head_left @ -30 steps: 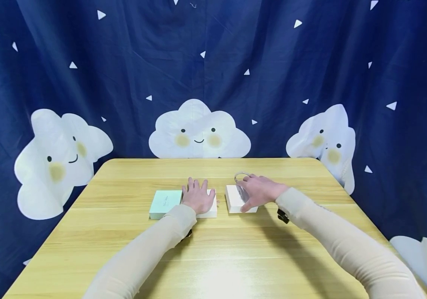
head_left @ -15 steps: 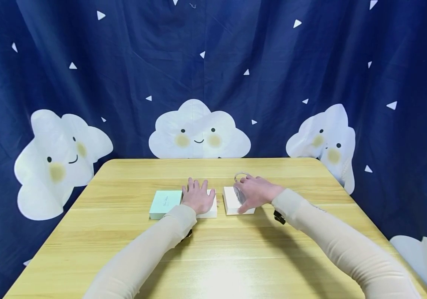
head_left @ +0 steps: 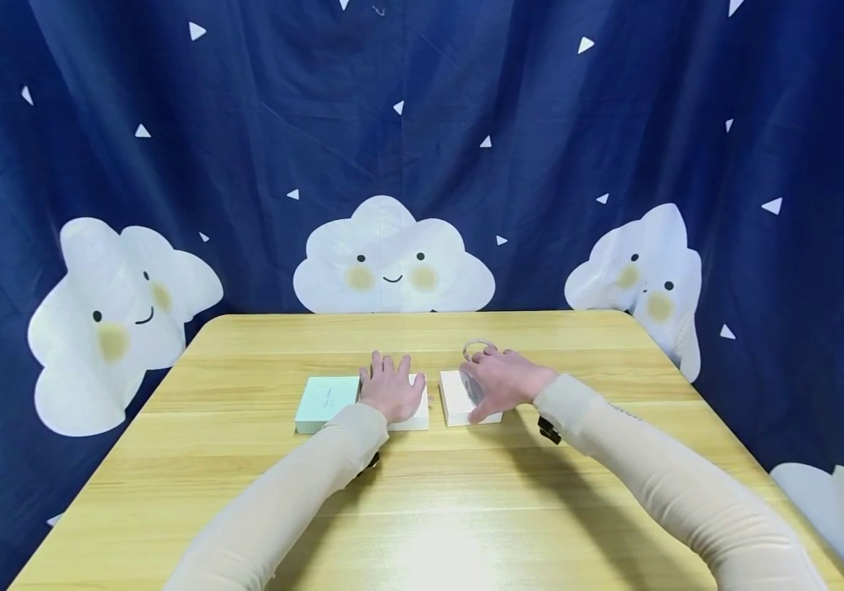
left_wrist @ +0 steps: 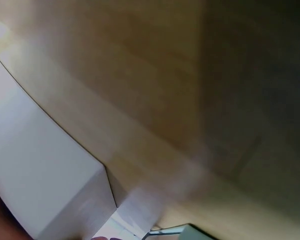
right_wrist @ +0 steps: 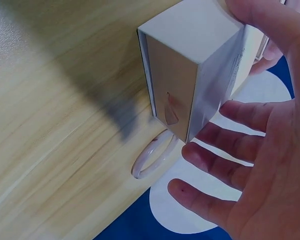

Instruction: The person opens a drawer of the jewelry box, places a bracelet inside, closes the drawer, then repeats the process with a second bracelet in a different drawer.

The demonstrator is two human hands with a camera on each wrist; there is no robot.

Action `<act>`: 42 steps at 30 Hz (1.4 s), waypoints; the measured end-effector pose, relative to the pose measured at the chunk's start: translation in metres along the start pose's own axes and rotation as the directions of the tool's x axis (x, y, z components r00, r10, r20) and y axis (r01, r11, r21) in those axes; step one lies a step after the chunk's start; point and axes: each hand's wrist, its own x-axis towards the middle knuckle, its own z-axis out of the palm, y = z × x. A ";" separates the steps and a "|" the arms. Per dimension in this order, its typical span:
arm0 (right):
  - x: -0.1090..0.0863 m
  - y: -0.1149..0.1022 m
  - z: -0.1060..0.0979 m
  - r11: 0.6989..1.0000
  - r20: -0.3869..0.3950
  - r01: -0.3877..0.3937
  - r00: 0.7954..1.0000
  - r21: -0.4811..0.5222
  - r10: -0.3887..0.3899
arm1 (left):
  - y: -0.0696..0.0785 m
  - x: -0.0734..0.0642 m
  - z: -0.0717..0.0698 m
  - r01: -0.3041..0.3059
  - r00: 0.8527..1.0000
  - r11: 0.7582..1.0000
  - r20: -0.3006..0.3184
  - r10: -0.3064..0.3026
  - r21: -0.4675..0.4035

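Observation:
My left hand point(head_left: 394, 394) rests flat with spread fingers on a white box point(head_left: 418, 417), which sits right beside a mint green box point(head_left: 322, 402) with small lettering. To the right, across a narrow gap, my right hand point(head_left: 505, 379) grips a second white box point(head_left: 455, 400), thumb at its near side and fingers at the far side. In the right wrist view that box point(right_wrist: 195, 30) shows a small ribbon tab on its end face. Just behind it on the table lies a pale bangle point(right_wrist: 151, 156). A white box point(left_wrist: 39, 150) fills the left wrist view's left part.
The wooden table point(head_left: 407, 509) carries the boxes near its middle. A dark blue curtain point(head_left: 392, 148) with white clouds hangs behind and at both sides. Glare marks the table's near middle.
My right hand and the white box in it have slid slightly left and nearer to me, narrowing the gap between the white boxes. My left hand and the bangle have stayed put.

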 end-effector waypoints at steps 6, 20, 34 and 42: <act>-0.001 0.003 0.001 1.000 -0.005 -0.001 1.000 -0.023 0.001 | 0.000 0.003 -0.002 0.001 1.000 1.000 0.017 -0.001 0.020; -0.023 0.014 -0.007 0.997 0.009 -0.024 1.000 0.076 0.023 | -0.001 0.005 -0.003 -0.017 0.999 0.997 0.045 0.014 0.072; -0.052 0.036 0.001 0.985 0.024 -0.063 0.998 0.159 0.060 | 0.016 0.008 -0.003 -0.103 0.993 0.985 -0.045 0.111 0.140; -0.062 0.048 0.011 0.982 0.048 -0.101 0.994 0.160 0.094 | 0.045 0.011 -0.003 -0.107 0.993 0.989 -0.041 0.112 0.102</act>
